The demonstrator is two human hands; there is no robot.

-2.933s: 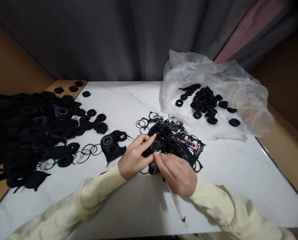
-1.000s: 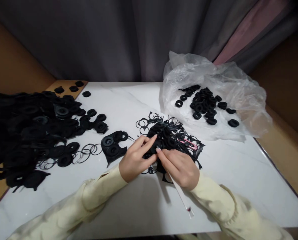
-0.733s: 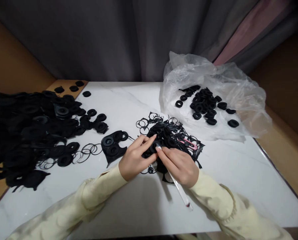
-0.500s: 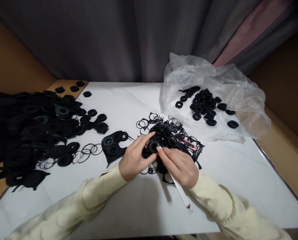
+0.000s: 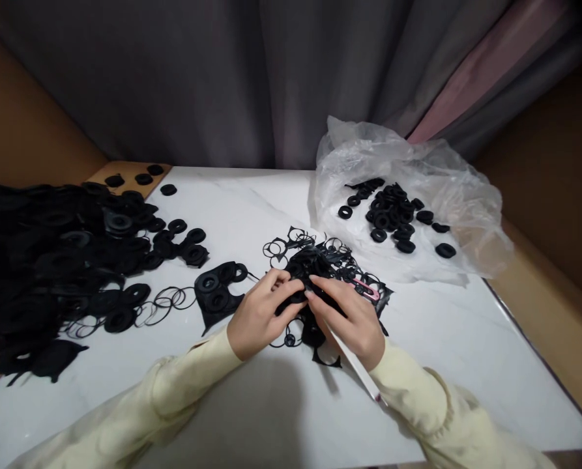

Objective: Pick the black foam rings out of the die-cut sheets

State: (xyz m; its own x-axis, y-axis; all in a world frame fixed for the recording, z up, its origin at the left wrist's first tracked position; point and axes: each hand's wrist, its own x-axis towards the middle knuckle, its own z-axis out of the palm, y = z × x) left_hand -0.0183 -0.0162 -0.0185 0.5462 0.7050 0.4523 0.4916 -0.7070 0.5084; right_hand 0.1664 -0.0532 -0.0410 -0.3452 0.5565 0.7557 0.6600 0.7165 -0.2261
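My left hand (image 5: 259, 316) is closed, thumb and fingers pinching a black rubber ring (image 5: 285, 304) that they partly cover. Across from it, my right hand (image 5: 359, 322) has its fingertips at the same ring. A slim white stick-like tool (image 5: 353, 360) lies under the right palm and between its fingers, its dark-red end pointing down to the right; its front tip is hidden. Beneath and behind both hands spreads a heap of black rubber scraps (image 5: 315, 255) and thin hoops. A pink tool, seemingly thread snips (image 5: 367, 290), lies among the scraps.
A large pile of black rubber parts (image 5: 51, 254) covers the left side. One flat piece with rings (image 5: 211, 306) lies beside my left hand. At the back right, a clear plastic bag (image 5: 447, 189) has several black rings (image 5: 393, 212) on it. A grey curtain (image 5: 197, 85) hangs behind the white table (image 5: 232, 202).
My right fingertips have moved onto the ring, and the white tool has shifted back into the hand so its tip no longer shows. My left fingers have curled in more tightly. The view shifts slightly.
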